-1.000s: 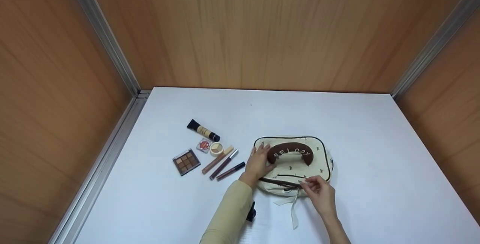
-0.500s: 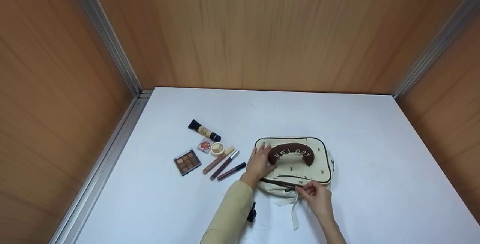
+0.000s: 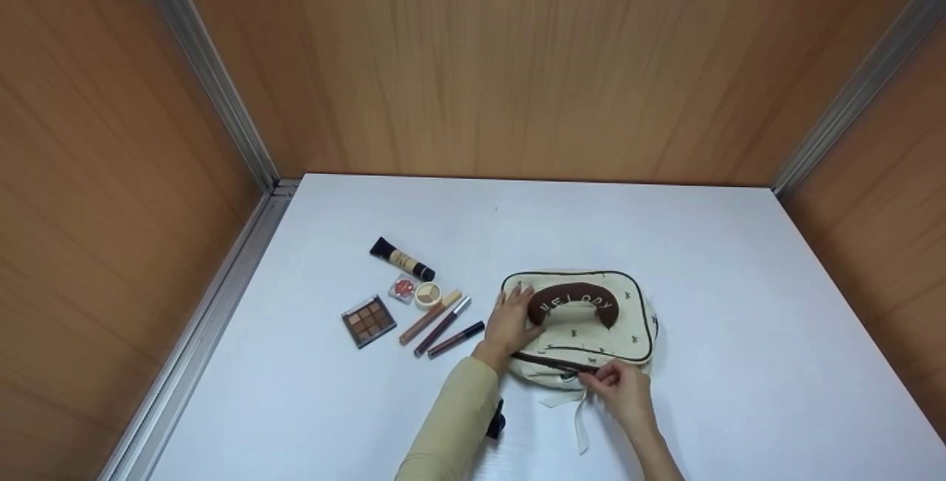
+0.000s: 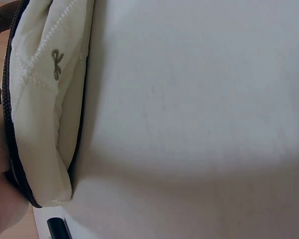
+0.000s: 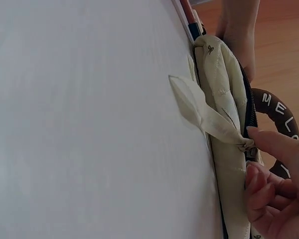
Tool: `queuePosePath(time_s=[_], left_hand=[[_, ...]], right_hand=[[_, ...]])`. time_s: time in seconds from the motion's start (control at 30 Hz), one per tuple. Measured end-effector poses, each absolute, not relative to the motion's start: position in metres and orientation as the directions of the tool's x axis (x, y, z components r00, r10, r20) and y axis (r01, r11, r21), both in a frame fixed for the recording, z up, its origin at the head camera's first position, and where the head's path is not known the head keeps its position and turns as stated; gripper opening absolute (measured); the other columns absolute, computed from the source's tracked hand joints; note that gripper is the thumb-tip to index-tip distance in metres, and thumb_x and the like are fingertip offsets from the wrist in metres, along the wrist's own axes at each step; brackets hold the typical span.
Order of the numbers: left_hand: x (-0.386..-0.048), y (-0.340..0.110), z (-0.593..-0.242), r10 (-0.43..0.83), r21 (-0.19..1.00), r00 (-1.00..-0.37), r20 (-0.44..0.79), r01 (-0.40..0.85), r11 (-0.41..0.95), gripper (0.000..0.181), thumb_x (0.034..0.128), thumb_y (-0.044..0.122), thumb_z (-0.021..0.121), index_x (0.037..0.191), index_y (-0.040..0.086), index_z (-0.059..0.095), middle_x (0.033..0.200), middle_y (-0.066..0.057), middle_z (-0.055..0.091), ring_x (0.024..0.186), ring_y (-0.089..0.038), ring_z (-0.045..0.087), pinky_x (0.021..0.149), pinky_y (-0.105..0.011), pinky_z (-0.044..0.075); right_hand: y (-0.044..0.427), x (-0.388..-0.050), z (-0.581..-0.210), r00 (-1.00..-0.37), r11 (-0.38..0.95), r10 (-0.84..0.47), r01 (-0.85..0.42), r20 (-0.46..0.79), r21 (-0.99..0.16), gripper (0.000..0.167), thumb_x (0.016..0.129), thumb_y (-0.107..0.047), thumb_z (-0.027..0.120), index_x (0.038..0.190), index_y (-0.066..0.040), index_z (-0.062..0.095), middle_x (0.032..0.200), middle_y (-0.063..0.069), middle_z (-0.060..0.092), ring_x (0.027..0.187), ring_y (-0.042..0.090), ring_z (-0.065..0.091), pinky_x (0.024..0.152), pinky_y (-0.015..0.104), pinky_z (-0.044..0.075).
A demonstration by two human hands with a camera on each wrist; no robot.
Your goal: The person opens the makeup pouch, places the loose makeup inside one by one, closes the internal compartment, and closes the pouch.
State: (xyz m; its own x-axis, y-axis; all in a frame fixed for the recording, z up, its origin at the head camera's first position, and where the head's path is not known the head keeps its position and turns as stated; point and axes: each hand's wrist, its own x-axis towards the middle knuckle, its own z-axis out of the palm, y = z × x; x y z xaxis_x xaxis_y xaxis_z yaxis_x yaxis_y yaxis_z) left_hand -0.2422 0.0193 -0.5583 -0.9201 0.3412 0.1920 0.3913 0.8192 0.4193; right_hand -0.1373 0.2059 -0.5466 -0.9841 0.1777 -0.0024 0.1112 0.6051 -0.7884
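A cream pouch (image 3: 628, 318) with dark piping lies on the white table, its brown lettered handle (image 3: 573, 293) on top. My left hand (image 3: 508, 324) rests on the pouch's left end, fingers spread beside the handle. At the front edge, my right hand (image 3: 621, 389) pinches at the zipper, where a cream ribbon (image 3: 581, 425) hangs. In the right wrist view, thumb and fingers of my right hand (image 5: 279, 184) are at the zipper slider (image 5: 250, 152), next to the knotted ribbon (image 5: 217, 124). The left wrist view shows the pouch's side (image 4: 40, 129) and part of my left hand (image 4: 5, 194).
Left of the pouch lie a palette (image 3: 369, 321), a black-capped tube (image 3: 403, 259), a small red compact (image 3: 403, 288), a round pot (image 3: 428, 294) and three slim tubes, one dark-capped (image 3: 456, 340). A black object (image 3: 496, 422) shows beside my left sleeve. Wooden panels (image 3: 517, 60) surround the table.
My right hand has moved slightly left along the pouch's front edge. My left hand has stayed in place on the pouch.
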Motion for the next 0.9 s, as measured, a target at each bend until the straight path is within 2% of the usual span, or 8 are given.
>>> queuePosePath(time_s=[0.27,0.63,0.9], left_hand=[[-0.2428,0.0188,-0.5596,0.352,0.400,-0.912,0.212,0.410,0.820,0.064,0.0740,0.034,0.069,0.126,0.002,0.047,0.129,-0.009,0.047,0.124,-0.026,0.035,0.103,-0.040,0.020],[-0.2419,0.0189,-0.5597,0.349,0.403,-0.913,0.212,0.407,0.820,0.064,0.0745,0.034,0.069,0.126,0.002,0.047,0.129,-0.008,0.047,0.124,-0.025,0.035,0.103,-0.039,0.020],[-0.2424,0.0193,-0.5603,0.350,0.392,-0.909,0.226,0.414,0.822,0.062,0.0748,0.034,0.068,0.124,0.002,0.048,0.127,-0.008,0.049,0.122,-0.025,0.037,0.102,-0.040,0.022]], right_hand=[[0.2060,-0.1363,-0.5455,-0.991,0.626,0.135,0.085,0.000,-0.775,0.012,0.071,-0.007,0.070,0.065,-0.004,0.059,0.058,-0.002,0.052,0.053,0.010,0.047,0.045,0.018,0.038],[0.2072,-0.1350,-0.5461,-0.995,0.645,0.085,0.013,0.054,-0.764,0.011,0.075,-0.006,0.068,0.068,-0.004,0.061,0.060,-0.002,0.052,0.055,0.009,0.047,0.047,0.018,0.040],[0.2114,-0.1335,-0.5460,-0.994,0.657,0.049,-0.038,0.093,-0.753,0.008,0.073,-0.001,0.067,0.068,-0.003,0.061,0.062,-0.001,0.055,0.056,0.009,0.049,0.050,0.019,0.042]])
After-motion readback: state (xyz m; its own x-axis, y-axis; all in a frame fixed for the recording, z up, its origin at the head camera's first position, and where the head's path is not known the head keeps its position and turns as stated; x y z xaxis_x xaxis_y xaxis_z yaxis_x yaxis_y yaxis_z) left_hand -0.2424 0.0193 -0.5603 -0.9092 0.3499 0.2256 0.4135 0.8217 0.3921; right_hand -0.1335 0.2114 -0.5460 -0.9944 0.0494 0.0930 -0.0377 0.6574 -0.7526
